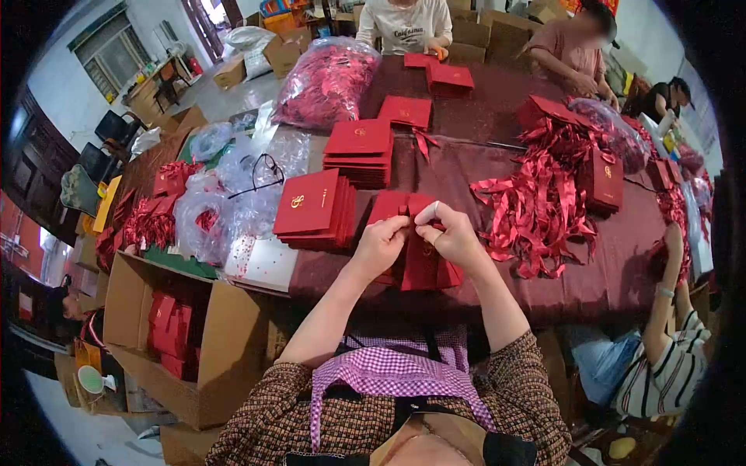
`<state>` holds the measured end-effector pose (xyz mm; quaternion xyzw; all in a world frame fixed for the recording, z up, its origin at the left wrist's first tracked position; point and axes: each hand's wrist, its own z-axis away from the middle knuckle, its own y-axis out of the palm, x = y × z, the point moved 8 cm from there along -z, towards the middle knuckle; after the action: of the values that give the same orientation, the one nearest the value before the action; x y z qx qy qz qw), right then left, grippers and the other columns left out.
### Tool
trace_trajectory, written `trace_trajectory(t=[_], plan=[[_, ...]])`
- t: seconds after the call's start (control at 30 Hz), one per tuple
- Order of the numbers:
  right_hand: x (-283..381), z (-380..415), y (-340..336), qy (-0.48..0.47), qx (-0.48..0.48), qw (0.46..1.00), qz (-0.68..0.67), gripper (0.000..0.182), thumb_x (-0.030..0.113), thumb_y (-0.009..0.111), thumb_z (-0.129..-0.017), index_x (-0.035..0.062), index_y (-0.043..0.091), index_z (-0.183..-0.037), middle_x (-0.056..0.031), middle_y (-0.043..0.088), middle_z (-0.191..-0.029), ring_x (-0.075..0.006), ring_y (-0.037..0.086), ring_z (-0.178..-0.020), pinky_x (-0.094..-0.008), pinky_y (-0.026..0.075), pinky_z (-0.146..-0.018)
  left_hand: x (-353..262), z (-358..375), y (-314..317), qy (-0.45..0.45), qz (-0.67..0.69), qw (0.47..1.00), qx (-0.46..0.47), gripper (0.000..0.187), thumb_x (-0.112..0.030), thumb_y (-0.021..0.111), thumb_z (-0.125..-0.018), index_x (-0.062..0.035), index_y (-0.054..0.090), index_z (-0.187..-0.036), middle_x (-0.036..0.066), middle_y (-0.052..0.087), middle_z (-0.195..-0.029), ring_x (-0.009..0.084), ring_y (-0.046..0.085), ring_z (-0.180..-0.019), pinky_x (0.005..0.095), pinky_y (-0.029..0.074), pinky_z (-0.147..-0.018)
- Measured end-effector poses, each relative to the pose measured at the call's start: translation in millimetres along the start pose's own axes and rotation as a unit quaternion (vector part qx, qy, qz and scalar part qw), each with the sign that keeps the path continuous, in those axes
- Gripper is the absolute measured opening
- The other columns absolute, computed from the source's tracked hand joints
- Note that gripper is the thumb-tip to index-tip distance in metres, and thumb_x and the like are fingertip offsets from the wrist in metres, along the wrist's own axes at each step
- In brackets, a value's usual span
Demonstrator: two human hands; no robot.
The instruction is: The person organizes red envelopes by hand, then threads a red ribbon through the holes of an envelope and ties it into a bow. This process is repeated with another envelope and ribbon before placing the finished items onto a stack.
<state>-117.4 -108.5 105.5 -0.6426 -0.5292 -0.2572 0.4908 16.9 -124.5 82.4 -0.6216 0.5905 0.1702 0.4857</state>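
Directly in front of me a red paper packet (420,268) stands on the cloth-covered table, its lower part showing below my fingers. At its top edge my left hand (384,246) is closed in a pinch. My right hand (451,233) pinches close beside it, thumb against fingers; what is between the fingertips is too small to make out. Left of my hands is a stack of red packets (311,203) with gold print, and behind it another stack (359,144). A loose heap of red ribbons (536,210) lies to the right.
A large plastic bag (329,81) of red pieces stands at the back. Eyeglasses (260,177) rest on clear plastic wrap at left. An open cardboard box (206,342) with red packets stands by my left side. Several other people (400,27) work around the table.
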Motion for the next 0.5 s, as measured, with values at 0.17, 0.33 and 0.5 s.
trace_trajectory(t=[0.17,0.33,0.5], plan=[[31,-8,-11,-0.055,0.059,0.992,0.092,0.034,0.007,0.064,-0.083,0.0075,0.060,-0.116,-0.0118,0.061,-0.094,-0.0234,0.060,-0.091,-0.0340,0.048,-0.080,-3,0,1,-0.013,0.003,1.000,0.026,0.016,-0.001,0.056,-0.081,0.0007,0.062,-0.096,0.020,0.064,-0.087,0.0370,0.063,-0.081,0.0408,0.049,-0.070],[23,-20,5,-0.196,0.089,0.959,0.185,0.020,0.002,0.058,-0.078,0.0053,0.063,-0.097,-0.0126,0.064,-0.097,-0.0349,0.059,-0.093,-0.0422,0.047,-0.082,-7,-1,3,-0.022,-0.022,0.999,0.013,0.016,-0.003,0.055,-0.082,0.0016,0.061,-0.096,0.023,0.063,-0.089,0.0372,0.063,-0.082,0.0398,0.049,-0.070],[4,-14,-4,-0.151,0.029,0.966,0.207,0.013,-0.002,0.060,-0.078,0.0040,0.062,-0.090,-0.0134,0.062,-0.086,-0.0341,0.059,-0.083,-0.0415,0.047,-0.072,37,12,-17,-0.191,0.225,0.949,-0.109,0.015,-0.008,0.052,-0.089,-0.0036,0.057,-0.076,0.002,0.056,-0.067,0.0088,0.051,-0.060,0.0234,0.040,-0.055]])
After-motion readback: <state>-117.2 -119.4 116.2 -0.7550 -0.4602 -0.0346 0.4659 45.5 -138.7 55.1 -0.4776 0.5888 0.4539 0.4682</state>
